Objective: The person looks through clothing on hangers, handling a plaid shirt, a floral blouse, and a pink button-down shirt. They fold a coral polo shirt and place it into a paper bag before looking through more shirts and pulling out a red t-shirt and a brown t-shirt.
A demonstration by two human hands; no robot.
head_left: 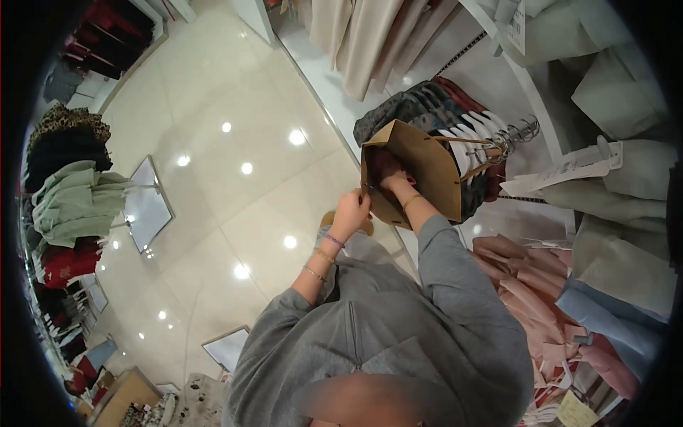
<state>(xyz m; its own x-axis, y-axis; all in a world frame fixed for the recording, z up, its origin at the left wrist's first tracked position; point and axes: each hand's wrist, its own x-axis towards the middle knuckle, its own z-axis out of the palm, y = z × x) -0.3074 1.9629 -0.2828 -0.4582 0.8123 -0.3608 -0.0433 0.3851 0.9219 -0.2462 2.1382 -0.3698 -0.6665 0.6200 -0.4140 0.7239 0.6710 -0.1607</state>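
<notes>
A brown paper bag (430, 167) hangs by its handles from the metal rail among the hangers, its mouth gaping toward me. My left hand (352, 211) is closed on the bag's near rim, fingers curled over the edge. Inside the bag is my right hand (395, 175), its fingertips lost in shadow. Something dark reddish shows beside those fingers, but I cannot make out what it is or whether they hold it. Behind the bag hang several dark patterned garments (405, 107) on white hangers (469, 132).
Beige trousers (370, 43) hang beyond the bag. Pink garments (523, 285) and pale grey-green clothes (612, 171) with paper tags fill the right side. Across the glossy tiled floor (206, 206) stands another rack with light green tops (75, 199).
</notes>
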